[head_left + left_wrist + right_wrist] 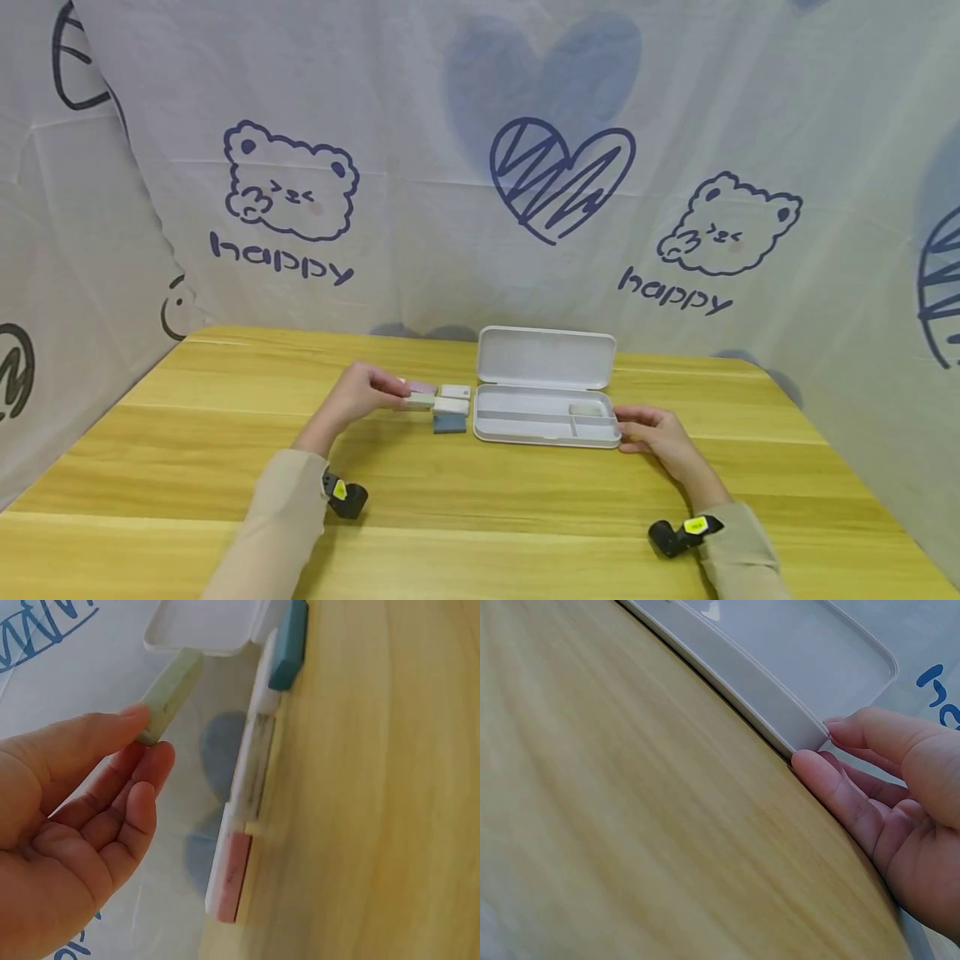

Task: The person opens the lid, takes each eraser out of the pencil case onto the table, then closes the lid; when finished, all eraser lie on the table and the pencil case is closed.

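My left hand (363,392) pinches a pale green eraser (172,694) between thumb and fingertips, raised over the table in the left wrist view. Close by lie a pink eraser (422,387), white erasers (451,406) and a blue eraser (449,424), in a small group. To their right stands a white pencil case (517,433) with its lid (546,358) raised. Inside, a pale eraser (585,410) rests in the rear compartment, near the right end. My right hand (656,433) holds the case's right end, thumb and forefinger at its corner in the right wrist view.
A yellow wood-grain table (495,517) carries everything. Behind it hangs a white cloth (420,200) printed with bears and hearts. Black wrist cameras (347,497) sit on both beige sleeves (273,525).
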Demonstrator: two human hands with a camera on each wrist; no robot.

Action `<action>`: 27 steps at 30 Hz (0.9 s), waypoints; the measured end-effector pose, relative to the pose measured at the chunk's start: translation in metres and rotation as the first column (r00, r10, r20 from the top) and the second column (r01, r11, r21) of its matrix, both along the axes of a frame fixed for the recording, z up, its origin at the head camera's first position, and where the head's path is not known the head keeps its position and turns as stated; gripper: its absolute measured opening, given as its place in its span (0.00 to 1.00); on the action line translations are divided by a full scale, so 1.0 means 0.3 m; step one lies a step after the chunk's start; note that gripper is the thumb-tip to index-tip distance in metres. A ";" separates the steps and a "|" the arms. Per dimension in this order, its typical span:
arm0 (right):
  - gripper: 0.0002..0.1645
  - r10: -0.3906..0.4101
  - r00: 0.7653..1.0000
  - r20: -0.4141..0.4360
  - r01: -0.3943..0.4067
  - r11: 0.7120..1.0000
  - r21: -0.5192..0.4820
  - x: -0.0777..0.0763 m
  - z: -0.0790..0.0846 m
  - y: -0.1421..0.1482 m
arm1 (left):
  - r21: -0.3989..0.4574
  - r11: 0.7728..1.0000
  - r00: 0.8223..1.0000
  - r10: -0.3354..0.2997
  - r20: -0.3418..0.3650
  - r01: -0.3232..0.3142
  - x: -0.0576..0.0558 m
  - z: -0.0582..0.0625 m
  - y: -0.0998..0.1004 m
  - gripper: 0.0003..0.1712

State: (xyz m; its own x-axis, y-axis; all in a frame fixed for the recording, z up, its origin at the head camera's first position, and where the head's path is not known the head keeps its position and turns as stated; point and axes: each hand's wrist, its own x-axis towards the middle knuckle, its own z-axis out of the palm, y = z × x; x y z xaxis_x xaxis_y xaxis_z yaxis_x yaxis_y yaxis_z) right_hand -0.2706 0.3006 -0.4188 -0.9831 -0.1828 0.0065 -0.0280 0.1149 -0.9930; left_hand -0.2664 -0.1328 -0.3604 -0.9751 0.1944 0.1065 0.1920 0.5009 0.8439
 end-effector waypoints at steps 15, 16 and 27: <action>0.27 0.005 1.000 -0.020 -0.006 1.000 -0.009 -0.010 -0.014 0.003 | -0.105 0.993 0.999 -0.051 -0.016 0.049 -0.004 -0.038 -0.015 0.04; 0.27 0.018 0.999 -0.033 -0.019 1.000 -0.017 -0.012 -0.018 0.007 | -0.107 0.993 0.999 -0.049 -0.011 0.048 -0.004 -0.040 -0.013 0.05; 0.26 0.014 1.000 -0.023 -0.015 1.000 -0.008 -0.010 -0.013 0.007 | -0.097 0.994 0.998 -0.041 0.049 0.045 -0.020 -0.061 -0.001 0.08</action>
